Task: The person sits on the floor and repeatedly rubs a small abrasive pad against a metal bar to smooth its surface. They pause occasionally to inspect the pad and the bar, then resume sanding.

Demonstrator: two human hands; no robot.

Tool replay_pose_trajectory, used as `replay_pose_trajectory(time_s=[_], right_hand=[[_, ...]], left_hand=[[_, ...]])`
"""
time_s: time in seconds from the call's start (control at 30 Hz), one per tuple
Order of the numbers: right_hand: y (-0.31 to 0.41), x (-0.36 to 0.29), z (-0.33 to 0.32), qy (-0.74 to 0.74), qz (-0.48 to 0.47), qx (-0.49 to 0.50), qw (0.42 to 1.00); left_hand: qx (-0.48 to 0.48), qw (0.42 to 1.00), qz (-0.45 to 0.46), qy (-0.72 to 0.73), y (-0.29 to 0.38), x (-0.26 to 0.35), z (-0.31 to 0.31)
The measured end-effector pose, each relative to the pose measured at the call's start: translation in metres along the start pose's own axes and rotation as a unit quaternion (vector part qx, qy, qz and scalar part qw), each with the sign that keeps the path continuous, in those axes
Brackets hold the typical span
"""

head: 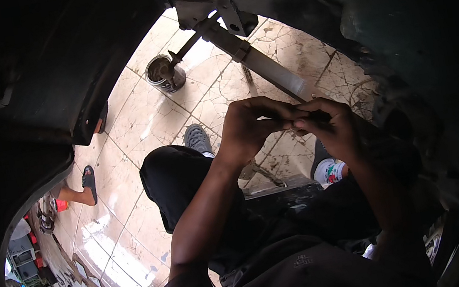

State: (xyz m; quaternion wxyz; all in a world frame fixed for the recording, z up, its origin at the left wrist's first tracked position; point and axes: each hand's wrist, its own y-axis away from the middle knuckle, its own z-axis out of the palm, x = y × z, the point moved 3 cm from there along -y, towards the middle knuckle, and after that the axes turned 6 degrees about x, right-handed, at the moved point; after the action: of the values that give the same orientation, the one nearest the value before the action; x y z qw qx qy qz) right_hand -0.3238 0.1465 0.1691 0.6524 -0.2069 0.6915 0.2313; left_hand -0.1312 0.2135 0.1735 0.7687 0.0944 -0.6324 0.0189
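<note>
Both hands meet in front of me, fingertips together. My left hand (246, 128) is bent at the wrist, its thumb and fingers reaching toward the right hand. My right hand (333, 121) curls in from the other side with thumb and fingertips pinched. Whether something small sits between the fingers is too dark to tell. Just beyond them slants a flat steel bar (274, 72) with a clip (241, 51) around it. The bar runs up to a dark metal bracket (208, 2) with holes. From that joint a dark rod (190, 44) sticks out.
Dark vehicle bodywork (26, 93) surrounds the opening overhead and at both sides. An open metal can (178, 82) stands on the cracked tile floor (129, 127). At left is another person's sandalled foot (90, 186). Shelving with tools and boxes (24, 259) stands at lower left.
</note>
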Motion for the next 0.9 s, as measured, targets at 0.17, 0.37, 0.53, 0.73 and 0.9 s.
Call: replay_pose_trajectory(time_s=[0.17, 0.37, 0.53, 0.73, 0.9], right_hand=[[-0.003, 0.001, 0.004, -0.01, -0.047, 0.027, 0.998], [-0.002, 0.002, 0.0, 0.031, -0.099, 0.03, 0.994], [-0.004, 0.002, 0.002, 0.062, -0.101, 0.018, 0.993], [-0.007, 0.0, 0.001, -0.003, 0.016, -0.004, 1.0], [-0.004, -0.011, 0.002, 0.053, -0.098, 0.055, 0.992]], left_hand=[[0.017, 1.0, -0.004, 0.02, 0.004, 0.01, 0.002], [0.052, 0.994, -0.083, -0.038, 0.006, 0.016, 0.003], [0.051, 0.992, -0.013, -0.115, 0.006, 0.008, -0.002], [0.046, 0.994, -0.024, -0.098, 0.005, 0.009, -0.002], [0.011, 0.999, 0.016, 0.03, 0.006, 0.005, 0.005]])
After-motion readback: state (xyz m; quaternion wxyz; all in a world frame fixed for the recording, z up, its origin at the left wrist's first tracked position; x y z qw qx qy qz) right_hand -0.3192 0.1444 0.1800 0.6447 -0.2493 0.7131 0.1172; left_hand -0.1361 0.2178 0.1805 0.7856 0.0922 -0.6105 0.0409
